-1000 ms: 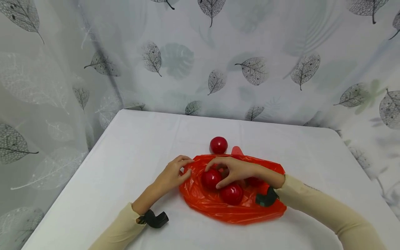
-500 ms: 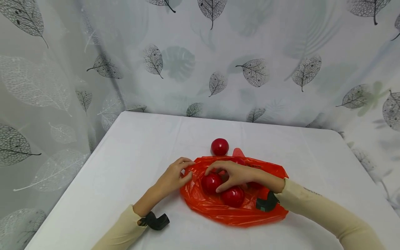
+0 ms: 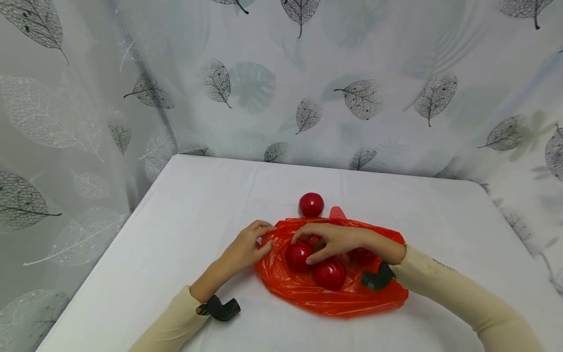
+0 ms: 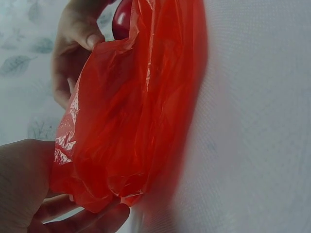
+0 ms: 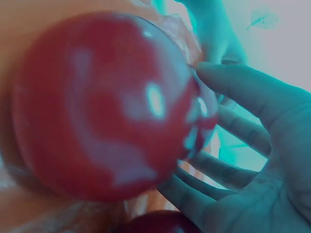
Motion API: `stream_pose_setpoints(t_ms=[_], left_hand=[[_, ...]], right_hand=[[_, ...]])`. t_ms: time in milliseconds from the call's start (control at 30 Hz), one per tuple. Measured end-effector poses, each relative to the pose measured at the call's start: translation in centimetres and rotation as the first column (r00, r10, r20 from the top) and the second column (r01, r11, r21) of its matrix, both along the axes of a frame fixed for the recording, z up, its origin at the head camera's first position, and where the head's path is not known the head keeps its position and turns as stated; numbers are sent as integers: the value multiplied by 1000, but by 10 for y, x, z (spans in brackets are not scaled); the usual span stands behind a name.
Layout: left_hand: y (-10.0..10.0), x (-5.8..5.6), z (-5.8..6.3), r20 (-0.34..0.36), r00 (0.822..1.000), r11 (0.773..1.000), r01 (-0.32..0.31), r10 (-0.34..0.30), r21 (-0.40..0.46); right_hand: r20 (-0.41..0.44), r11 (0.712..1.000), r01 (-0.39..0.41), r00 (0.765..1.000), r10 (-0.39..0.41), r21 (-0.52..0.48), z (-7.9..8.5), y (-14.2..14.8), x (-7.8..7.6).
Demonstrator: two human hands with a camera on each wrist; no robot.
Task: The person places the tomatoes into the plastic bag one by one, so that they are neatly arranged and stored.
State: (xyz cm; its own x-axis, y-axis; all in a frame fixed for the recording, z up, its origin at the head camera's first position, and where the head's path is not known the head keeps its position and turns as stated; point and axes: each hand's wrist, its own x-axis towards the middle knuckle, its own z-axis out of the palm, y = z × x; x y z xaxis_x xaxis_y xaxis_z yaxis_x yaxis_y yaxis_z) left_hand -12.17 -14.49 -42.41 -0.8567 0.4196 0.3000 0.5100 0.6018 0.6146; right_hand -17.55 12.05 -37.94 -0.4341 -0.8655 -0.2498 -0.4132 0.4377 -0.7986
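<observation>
A red plastic bag (image 3: 290, 288) lies spread on the white table with several shiny red round fruits on it. My left hand (image 3: 244, 247) holds the bag's left edge between thumb and fingers; the left wrist view shows the film (image 4: 116, 121) running into that hand (image 4: 29, 189). Thumb and fingers of my right hand (image 3: 336, 240) curl round the leftmost fruit (image 3: 297, 255). Just in front of that hand sits a second fruit (image 3: 330, 274), large in the right wrist view (image 5: 97, 107). Another fruit (image 3: 361, 255) is partly hidden under the right forearm.
One more red fruit (image 3: 311, 205) stands on the table behind the bag. Beside it a pinkish pointed piece (image 3: 337, 212) sticks up at the bag's back edge. A leaf-printed curtain (image 3: 281, 88) hangs behind the white table (image 3: 211, 195).
Both hands keep nearly the same places and hold. A fruit that showed above the right hand half a second ago is now hidden behind it. The head view shifts slightly.
</observation>
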Motion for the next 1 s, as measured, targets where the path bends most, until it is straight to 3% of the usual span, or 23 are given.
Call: stream_pose_setpoints(t_ms=[433,700,1000], left_hand=[[-1,6,1,18,1000,1000,-19,19,1],[-2,3,3,19,1000,1000,-20,20,-1],[-3,1,3,15,1000,1000,-18,18,1]], right_hand=[[71,997,-18,997,23,-78,2,4,-8],[61,989,37,998,-29,-146,6,5,-15],[81,945,154,987,-136,-290,12,5,-32]])
